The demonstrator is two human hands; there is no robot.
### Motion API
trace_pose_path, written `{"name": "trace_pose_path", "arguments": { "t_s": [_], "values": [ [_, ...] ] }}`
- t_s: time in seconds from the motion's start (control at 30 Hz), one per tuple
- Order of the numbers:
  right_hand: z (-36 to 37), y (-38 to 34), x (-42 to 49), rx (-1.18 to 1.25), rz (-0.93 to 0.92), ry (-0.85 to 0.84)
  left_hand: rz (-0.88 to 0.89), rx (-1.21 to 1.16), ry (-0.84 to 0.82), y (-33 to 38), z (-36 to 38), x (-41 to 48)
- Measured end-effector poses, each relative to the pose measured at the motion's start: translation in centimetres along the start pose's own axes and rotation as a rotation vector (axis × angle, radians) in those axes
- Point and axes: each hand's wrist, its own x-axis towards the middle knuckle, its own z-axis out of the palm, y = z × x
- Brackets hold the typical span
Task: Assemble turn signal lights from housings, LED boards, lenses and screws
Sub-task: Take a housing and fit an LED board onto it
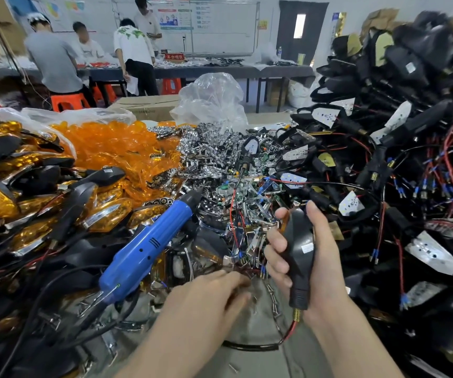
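Note:
My right hand [315, 257] grips a black turn signal housing [300, 255] upright, back side toward me, its brass stem and red-black wire [288, 332] hanging below. My left hand [214, 293] lies palm down over small metal parts and screws [271, 298] on the grey bench, fingers bent and blurred; whether it holds anything is hidden. A blue electric screwdriver [149, 246] rests on the piles to the left of both hands, tip pointing up and right.
Finished amber-lens lights [28, 203] are heaped at left, loose orange lenses [110, 143] behind them, chrome reflectors [209, 151] in the middle, and black housings with LED boards and wires [400, 165] are stacked high at right. Several people work at a far table [209, 70].

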Motion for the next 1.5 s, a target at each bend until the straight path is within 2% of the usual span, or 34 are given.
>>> {"name": "trace_pose_path", "arguments": {
  "t_s": [0.2, 0.33, 0.43, 0.7, 0.87, 1.0, 1.07, 1.13, 1.2, 1.37, 1.5],
  "values": [
    [0.1, 0.2, 0.4, -0.122, 0.053, 0.072, 0.116, 0.152, -0.044, 0.7, 1.4, 0.5],
    [0.2, 0.3, 0.4, -0.106, 0.049, 0.104, 0.098, 0.228, -0.046, 0.7, 2.2, 0.7],
    [0.4, 0.4, 0.4, -0.113, 0.046, 0.111, 0.069, 0.208, -0.047, 0.2, 2.5, 0.8],
    [0.5, 0.8, 0.4, -0.207, 0.077, 0.120, 0.170, 0.225, -0.035, 1.0, 0.7, 0.9],
    [0.6, 1.0, 0.5, -0.242, 0.086, 0.117, 0.133, 0.208, -0.057, 1.3, 0.9, 1.4],
    [0.6, 1.0, 0.5, -0.237, 0.078, 0.123, 0.218, 0.241, -0.017, 1.0, 1.2, 1.2],
    [0.7, 1.0, 0.6, -0.238, 0.075, 0.124, 0.200, 0.233, -0.023, 0.9, 1.6, 1.1],
    [0.7, 1.0, 0.6, -0.239, 0.076, 0.127, 0.107, 0.215, -0.072, 0.7, 1.8, 1.2],
    [0.7, 1.0, 0.5, -0.236, 0.074, 0.129, 0.049, 0.191, -0.049, 0.2, 2.3, 1.0],
    [0.6, 1.0, 0.6, -0.221, 0.077, 0.132, 0.088, 0.215, -0.033, 0.4, 1.6, 0.9],
    [0.4, 1.2, 0.7, -0.203, 0.068, 0.130, 0.116, 0.111, 0.111, 1.0, 1.0, 0.9]
  ]
}}
